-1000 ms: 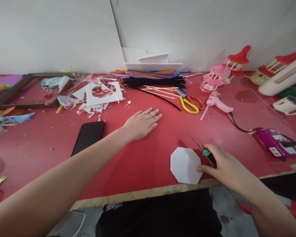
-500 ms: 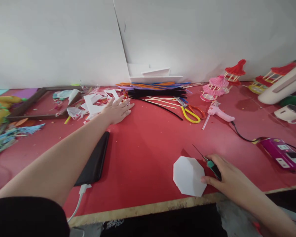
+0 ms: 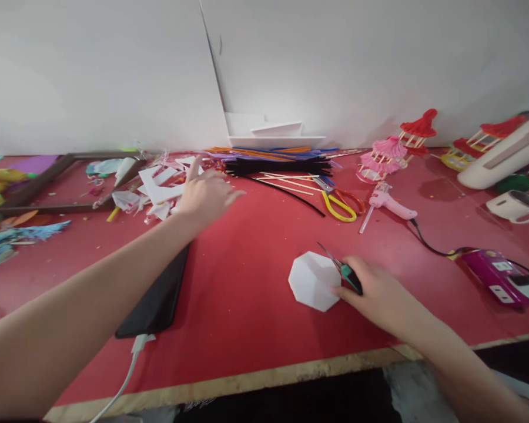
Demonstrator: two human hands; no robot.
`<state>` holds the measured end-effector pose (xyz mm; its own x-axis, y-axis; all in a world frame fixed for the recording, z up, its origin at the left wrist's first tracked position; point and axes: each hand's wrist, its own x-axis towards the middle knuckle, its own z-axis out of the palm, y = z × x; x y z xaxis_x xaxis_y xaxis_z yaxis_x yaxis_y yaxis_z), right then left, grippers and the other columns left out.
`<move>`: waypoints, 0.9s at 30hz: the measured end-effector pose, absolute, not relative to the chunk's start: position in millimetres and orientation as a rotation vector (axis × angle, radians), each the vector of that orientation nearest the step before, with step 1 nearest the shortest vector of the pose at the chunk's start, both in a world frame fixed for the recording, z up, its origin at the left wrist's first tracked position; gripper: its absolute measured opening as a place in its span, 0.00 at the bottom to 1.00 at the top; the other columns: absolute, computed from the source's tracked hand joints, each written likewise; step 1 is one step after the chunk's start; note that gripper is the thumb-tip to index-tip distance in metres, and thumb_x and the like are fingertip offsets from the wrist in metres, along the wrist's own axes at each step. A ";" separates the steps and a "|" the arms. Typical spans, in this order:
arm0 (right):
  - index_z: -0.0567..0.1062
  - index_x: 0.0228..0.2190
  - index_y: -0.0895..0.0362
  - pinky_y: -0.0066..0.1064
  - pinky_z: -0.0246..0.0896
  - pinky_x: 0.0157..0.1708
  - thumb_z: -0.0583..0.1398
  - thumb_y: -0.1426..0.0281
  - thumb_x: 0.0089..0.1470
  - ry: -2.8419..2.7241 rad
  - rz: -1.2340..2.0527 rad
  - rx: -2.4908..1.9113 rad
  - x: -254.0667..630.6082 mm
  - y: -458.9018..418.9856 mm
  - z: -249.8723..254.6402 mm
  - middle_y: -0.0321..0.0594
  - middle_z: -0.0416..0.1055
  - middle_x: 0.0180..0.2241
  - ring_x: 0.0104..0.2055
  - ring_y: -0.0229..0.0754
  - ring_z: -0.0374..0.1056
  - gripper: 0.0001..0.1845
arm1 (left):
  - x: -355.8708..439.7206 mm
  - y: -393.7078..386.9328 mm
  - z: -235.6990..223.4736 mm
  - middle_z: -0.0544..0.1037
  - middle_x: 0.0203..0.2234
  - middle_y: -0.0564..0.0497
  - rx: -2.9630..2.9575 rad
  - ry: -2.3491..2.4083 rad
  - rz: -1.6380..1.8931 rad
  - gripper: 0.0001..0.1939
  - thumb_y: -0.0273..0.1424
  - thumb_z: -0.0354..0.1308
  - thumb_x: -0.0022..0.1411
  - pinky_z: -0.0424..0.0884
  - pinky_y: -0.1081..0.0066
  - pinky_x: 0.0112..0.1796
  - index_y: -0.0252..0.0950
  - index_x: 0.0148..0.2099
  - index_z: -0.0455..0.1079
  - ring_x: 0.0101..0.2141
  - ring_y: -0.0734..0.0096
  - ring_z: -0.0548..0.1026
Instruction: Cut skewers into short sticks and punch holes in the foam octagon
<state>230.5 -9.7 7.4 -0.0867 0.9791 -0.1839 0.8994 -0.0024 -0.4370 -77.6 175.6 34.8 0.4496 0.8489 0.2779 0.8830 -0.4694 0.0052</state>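
Note:
My right hand (image 3: 374,288) is closed around an awl (image 3: 350,278) with a green and black handle, its thin metal point facing forward and left. The thumb of that hand rests at the right edge of a white octagonal piece (image 3: 312,281), which looks like card or foam board. Farther off, my left hand (image 3: 207,197) hovers by a heap of white scraps (image 3: 156,187), fingers apart and slightly blurred. I see nothing in it. A black tablet or phone (image 3: 156,294) with a white cable lies under my left forearm.
Beyond are bundled pipe cleaners (image 3: 277,167), pale sticks (image 3: 291,182), yellow-and-red-handled scissors (image 3: 341,207) and a pink glue gun (image 3: 392,202). Small pink and red pavilion models (image 3: 381,155), a white mug (image 3: 514,205) and a purple power strip (image 3: 494,276) stand right. A brown frame (image 3: 48,208) lies left.
My right hand has moved the octagon and awl left and away from the table's front edge. My left hand has lifted, its fingers changing from flat to raised and spread.

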 end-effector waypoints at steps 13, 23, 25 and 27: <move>0.70 0.29 0.54 0.31 0.56 0.26 0.59 0.60 0.53 -2.101 0.602 -1.878 229.6 84.6 5.7 0.37 0.72 0.26 0.29 0.43 0.69 0.10 | 17.5 30.5 8.6 0.61 0.62 0.33 -3.008 -1.739 -0.369 0.59 0.49 0.70 0.41 0.60 0.49 0.57 0.30 0.67 0.45 0.62 0.42 0.57; 0.75 0.42 0.55 0.35 0.67 0.35 0.59 0.57 0.56 -1.669 0.551 -1.510 224.0 56.9 2.1 0.42 0.74 0.35 0.34 0.42 0.71 0.18 | 2.8 42.2 -15.9 0.59 0.61 0.35 -2.691 -1.460 -1.501 0.53 0.35 0.71 0.48 0.68 0.53 0.53 0.40 0.66 0.39 0.60 0.50 0.62; 0.74 0.43 0.55 0.31 0.67 0.26 0.58 0.55 0.57 -1.548 0.970 -1.330 216.4 48.9 5.8 0.37 0.73 0.27 0.25 0.37 0.69 0.19 | 1.7 43.4 -14.7 0.58 0.62 0.35 -2.646 -1.362 -1.724 0.54 0.34 0.71 0.48 0.68 0.52 0.53 0.43 0.66 0.38 0.60 0.49 0.62; 0.75 0.38 0.56 0.28 0.66 0.21 0.60 0.57 0.56 -1.459 1.276 -1.199 209.3 42.5 6.8 0.35 0.70 0.22 0.21 0.35 0.67 0.16 | 3.4 42.1 -11.5 0.56 0.63 0.35 -2.638 -1.297 -1.889 0.54 0.32 0.72 0.46 0.70 0.52 0.51 0.46 0.65 0.39 0.60 0.47 0.62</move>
